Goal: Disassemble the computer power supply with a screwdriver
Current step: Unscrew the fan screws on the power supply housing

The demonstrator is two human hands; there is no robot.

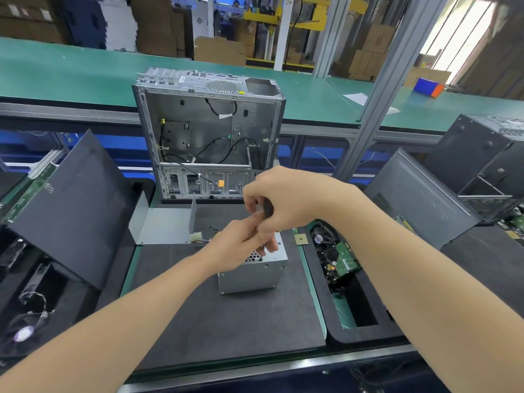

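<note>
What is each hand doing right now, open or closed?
Left hand: closed, pinching the screwdriver shaft just above the power supply.
Right hand: closed, gripping the screwdriver handle.

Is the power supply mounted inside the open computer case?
No, the power supply sits on the black mat in front of the open computer case, with the screwdriver set on its top.

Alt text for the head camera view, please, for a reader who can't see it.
Two bare hands hold a black-handled screwdriver upright, its tip on the top of a grey power supply standing on a dark mat: the right hand grips the handle, the left hand pinches the shaft. Behind stands an open, stripped computer case.
</note>
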